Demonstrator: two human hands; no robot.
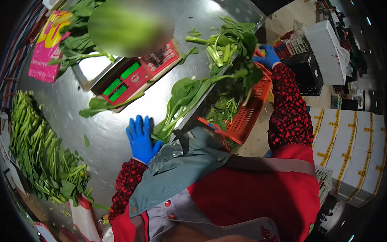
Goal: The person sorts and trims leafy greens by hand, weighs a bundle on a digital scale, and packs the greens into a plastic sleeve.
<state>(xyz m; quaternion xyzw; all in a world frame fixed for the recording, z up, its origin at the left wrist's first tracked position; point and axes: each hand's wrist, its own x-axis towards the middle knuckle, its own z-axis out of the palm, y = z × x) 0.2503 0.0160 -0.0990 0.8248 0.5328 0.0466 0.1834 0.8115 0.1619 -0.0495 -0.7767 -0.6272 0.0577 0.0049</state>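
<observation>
My left hand, in a blue glove, lies flat with fingers spread on the metal table. Beside it, long-stemmed leafy greens stretch along the table's edge. My right hand, also gloved in blue, is out past that edge, above the far end of an orange crate. Its thumb and fingers are apart, with an orange-yellow patch between them that I cannot identify. A bunch of cut-stemmed greens lies just left of it. Loose leaves are in the crate.
A red scale with green displays stands mid-table, a blurred patch covering part of it. A long pile of greens lies at the left. A pink and yellow package stands at the back. White boxes are stacked on the right.
</observation>
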